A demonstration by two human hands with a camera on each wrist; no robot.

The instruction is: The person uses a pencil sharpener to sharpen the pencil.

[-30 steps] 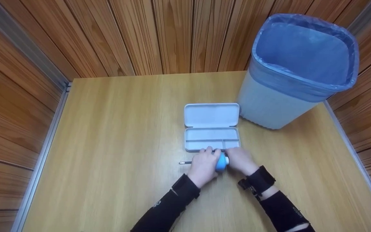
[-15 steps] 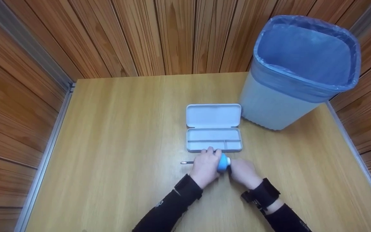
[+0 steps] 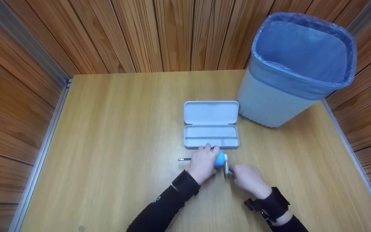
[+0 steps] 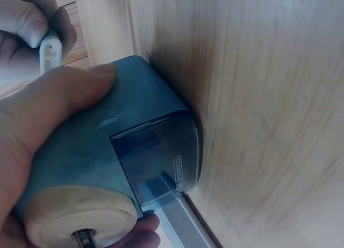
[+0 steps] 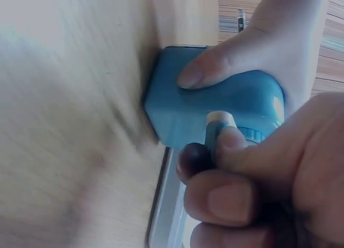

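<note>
Blue plastic is filling the left hand's (image 3: pixel 202 163) grip: that hand is holding the sharpener (image 4: pixel 91 146) closely, thumb pressing on one side, fingertips showing at the other. The base appears to be resting on the table (image 3: pixel 118 135). Right of this grip, the right hand (image 3: pixel 248 180) is pinching the end of the crank (image 3: pixel 226 167) between thumb and curled fingers. Left of it, the pencil (image 3: pixel 184 159) is projecting from the cream collar (image 4: pixel 59 210), its inner end lying hidden. Just beyond the grip the case (image 3: pixel 211 131) is lying open; whether fingertips are touching it cannot be told. Farther right, the bin (image 3: pixel 269 100) is standing.

Assessment: working the crank appears to be the step in hand. Good practice would be bearing down firmly with the left — body flat, not rocking — while driving the crank in even circles with the right, knuckles clearing the table.

Markings: a boxed label (image 4: pixel 178 172) is showing on the clear drawer (image 4: pixel 150 151), but its lettering is blurring beyond safe reading. Pale characters are appearing on the pencil, partly cut off. Pale marking on the left sleeve (image 3: pixel 161 209) is likewise defying reading — no brand is being recorded.
</note>
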